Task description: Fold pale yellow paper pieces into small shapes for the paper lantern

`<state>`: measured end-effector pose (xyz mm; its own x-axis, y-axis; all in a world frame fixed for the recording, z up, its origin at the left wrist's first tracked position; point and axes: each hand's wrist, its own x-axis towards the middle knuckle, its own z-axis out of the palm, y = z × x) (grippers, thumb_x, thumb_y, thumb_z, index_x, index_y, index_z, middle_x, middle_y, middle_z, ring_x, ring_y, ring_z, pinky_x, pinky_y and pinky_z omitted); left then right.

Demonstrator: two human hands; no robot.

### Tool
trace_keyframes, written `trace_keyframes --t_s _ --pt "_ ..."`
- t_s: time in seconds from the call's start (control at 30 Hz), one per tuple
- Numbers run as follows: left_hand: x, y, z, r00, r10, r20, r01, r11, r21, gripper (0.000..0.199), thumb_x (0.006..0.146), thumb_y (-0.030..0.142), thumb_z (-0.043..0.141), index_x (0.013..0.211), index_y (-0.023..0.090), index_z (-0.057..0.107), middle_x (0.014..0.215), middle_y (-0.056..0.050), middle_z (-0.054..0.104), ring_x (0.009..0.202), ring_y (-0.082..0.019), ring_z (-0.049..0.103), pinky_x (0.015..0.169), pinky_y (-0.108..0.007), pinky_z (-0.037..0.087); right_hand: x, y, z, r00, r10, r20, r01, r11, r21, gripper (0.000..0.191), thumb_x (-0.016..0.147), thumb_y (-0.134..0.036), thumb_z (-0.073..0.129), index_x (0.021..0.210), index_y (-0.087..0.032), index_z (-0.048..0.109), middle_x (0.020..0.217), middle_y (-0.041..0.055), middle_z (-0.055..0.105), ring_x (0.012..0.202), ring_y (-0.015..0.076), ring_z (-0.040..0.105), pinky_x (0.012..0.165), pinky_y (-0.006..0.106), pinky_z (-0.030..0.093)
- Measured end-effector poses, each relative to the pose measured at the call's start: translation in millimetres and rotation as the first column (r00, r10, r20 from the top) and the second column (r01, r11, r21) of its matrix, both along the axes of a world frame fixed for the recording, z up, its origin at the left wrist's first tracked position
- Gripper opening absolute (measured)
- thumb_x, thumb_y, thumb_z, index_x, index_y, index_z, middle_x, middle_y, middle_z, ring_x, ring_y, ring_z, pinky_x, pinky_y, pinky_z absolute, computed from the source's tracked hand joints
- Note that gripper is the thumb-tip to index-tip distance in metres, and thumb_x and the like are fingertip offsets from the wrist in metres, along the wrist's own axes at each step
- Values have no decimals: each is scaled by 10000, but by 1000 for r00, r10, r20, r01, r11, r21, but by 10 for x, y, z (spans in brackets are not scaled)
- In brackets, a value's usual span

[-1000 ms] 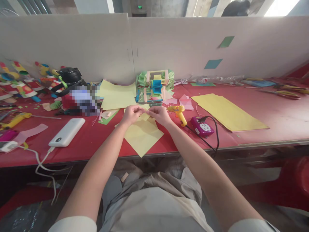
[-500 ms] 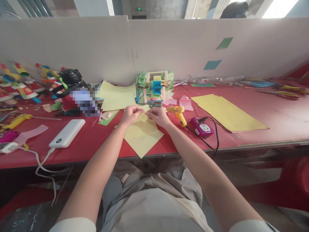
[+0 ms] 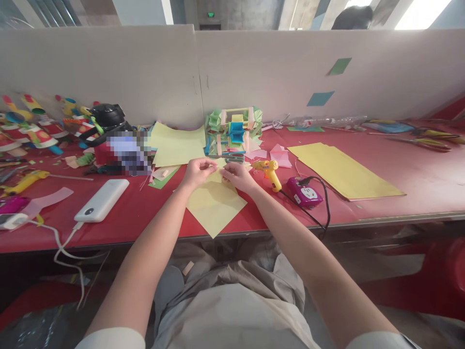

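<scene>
My left hand (image 3: 199, 172) and my right hand (image 3: 238, 175) meet over the table with fingertips almost touching. Both are closed in a pinch on a small folded piece of pale yellow paper (image 3: 220, 164), mostly hidden by the fingers. Beneath them a larger pale yellow sheet (image 3: 214, 211) lies flat, one corner pointing at the table's front edge. Grey-handled scissors (image 3: 234, 158) lie just beyond my fingers. A yellow glue gun (image 3: 268, 169) rests to the right of my right hand.
A purple power socket (image 3: 306, 192) with a black cord sits right, near yellow card sheets (image 3: 345, 172). Behind stands a green-and-blue paper-and-stick model (image 3: 236, 131). At left are a white power bank (image 3: 102, 200), a black-lidded bottle (image 3: 107, 116) and several paper figures (image 3: 36, 133).
The small folded paper that hung between my fingertips is now turned and mostly tucked behind my right fingers. My hands stay in nearly the same place.
</scene>
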<state>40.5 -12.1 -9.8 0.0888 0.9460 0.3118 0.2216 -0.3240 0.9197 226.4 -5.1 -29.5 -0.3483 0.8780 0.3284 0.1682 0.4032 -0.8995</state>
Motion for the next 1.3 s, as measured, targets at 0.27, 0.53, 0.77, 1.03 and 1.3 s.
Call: trace_keyframes --t_s 0.27,0.53,0.77,1.03,1.3 --pt "-18 18 11 994 87 59 -88 996 16 310 681 405 767 858 164 684 844 -55 707 744 -160 633 634 -255 486 -1 1 -15 1000 -6 12 6 1000 -4 365 823 -541 608 780 -179 587 703 23 624 636 132 568 631 280 473" --pt "-42 -31 55 998 -62 11 63 971 -231 403 569 429 843 837 162 704 792 -53 705 671 -155 610 545 -247 434 -19 1 8 996 -22 -87 14 996 -85 455 753 -636 646 795 -189 580 611 -18 551 533 113 508 527 263 424" --pt "-175 14 124 988 79 129 -40 960 -277 351 642 399 822 802 173 605 728 -23 639 546 -104 573 504 -232 424 2 -12 45 992 -78 -97 69 994 -87 472 771 -655 628 779 -183 616 619 -2 563 511 103 500 476 246 403" --pt "-347 108 -5 974 227 0 -221 947 -232 391 685 432 784 930 174 621 983 -131 695 887 -233 675 796 -359 531 22 -16 36 994 -100 -46 98 994 -37 354 820 -533 611 803 -180 636 669 20 614 570 123 547 547 262 463" --pt "-430 90 -150 876 120 -466 -168 984 -63 533 420 328 899 877 217 649 1006 -107 663 957 -292 614 779 -319 474 19 -50 -7 983 -82 167 61 990 131 217 831 -374 593 833 -171 670 818 51 694 712 156 590 675 294 465"
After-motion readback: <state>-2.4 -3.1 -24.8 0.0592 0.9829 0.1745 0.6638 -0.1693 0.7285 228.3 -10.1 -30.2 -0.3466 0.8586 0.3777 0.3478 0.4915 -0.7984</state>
